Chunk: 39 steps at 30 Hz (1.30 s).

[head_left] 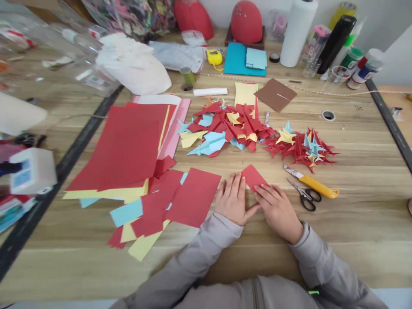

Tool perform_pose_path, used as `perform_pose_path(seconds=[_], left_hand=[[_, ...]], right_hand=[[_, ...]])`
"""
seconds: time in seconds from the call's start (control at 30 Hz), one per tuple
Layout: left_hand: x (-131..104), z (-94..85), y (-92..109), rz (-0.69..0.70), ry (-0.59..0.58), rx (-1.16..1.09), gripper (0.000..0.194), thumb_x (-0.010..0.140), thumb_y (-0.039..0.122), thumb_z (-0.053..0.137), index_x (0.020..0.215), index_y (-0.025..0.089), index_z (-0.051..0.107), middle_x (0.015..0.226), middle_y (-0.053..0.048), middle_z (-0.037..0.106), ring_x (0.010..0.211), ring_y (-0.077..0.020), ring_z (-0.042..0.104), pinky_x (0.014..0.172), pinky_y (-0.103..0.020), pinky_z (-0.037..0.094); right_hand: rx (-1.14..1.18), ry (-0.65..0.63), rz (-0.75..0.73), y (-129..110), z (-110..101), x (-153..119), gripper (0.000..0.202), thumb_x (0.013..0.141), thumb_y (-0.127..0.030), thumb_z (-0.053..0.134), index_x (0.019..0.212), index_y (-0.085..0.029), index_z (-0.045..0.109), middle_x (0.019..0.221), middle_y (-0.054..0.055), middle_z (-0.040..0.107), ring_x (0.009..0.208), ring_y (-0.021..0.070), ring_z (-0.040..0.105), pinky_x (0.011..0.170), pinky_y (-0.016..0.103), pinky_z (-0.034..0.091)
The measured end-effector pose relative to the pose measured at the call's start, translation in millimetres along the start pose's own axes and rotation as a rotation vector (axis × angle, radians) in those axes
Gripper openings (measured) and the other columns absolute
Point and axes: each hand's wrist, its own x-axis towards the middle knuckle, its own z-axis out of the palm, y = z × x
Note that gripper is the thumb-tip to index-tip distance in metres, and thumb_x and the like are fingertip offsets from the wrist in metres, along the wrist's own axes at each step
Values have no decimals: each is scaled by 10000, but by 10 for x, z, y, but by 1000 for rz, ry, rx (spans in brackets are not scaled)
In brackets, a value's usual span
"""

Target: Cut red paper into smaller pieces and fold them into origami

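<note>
A small piece of red paper point(255, 177), apparently folded, lies on the table between my hands. My left hand point(232, 198) rests flat with its fingers stretched out, the tips at the paper's left edge and the thumb reaching toward the other hand. On the paper's lower right edge lie the outstretched fingers of my right hand point(278, 211), palm down. The paper's lower part is covered by my hands. Beyond it is a heap of folded red, blue and yellow paper planes point(225, 126), beside a pile of pointed paper shapes point(302, 146).
To the right lie a yellow box cutter point(318, 185) and black scissors point(308, 198). Large red sheets point(128, 146) are stacked at left, with loose cut pieces point(195, 197) nearer me. A yellow tape measure point(215, 58), brown paper point(276, 94) and bottles point(298, 34) stand or lie farther back.
</note>
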Motion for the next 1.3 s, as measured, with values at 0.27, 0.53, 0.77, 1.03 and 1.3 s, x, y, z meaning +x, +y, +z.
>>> perform_pose_path(seconds=[0.27,0.53,0.77,1.03,1.3], left_hand=[[69,18,-63,-2,13,20,920,827,731,424,1370,-10,481,1388,-251,513,1267,-395,467,1075,-561,272],[160,28,-244,81,39,1,874,861,736,328,1345,35,521,1370,-261,502,1223,-394,455,988,-556,318],[258,52,-334,210,50,-30,729,909,634,371,1312,51,545,1344,-218,548,1240,-354,442,1053,-561,261],[76,-2,-160,385,198,-96,348,894,305,540,1074,43,683,1066,-173,682,1062,-288,565,998,-453,400],[-41,103,38,364,316,-123,182,843,151,573,853,65,733,927,-177,678,944,-267,577,903,-427,457]], right_hand=[[-17,17,-8,5,14,12,323,953,-146,482,1244,-151,621,1337,103,614,1257,231,517,1059,445,370],[0,24,25,-71,-7,104,243,960,-245,509,1116,-160,675,1263,111,647,1144,249,528,975,433,363],[-103,-49,85,-138,-5,233,281,956,-247,491,1183,-175,642,1121,107,642,993,243,493,865,394,366],[-205,-51,98,-117,61,260,360,909,-130,515,1261,-131,591,1126,117,612,950,239,468,862,366,393],[-431,-108,115,-243,3,356,362,943,-148,484,1299,-136,546,1154,133,591,950,243,490,804,364,443]])
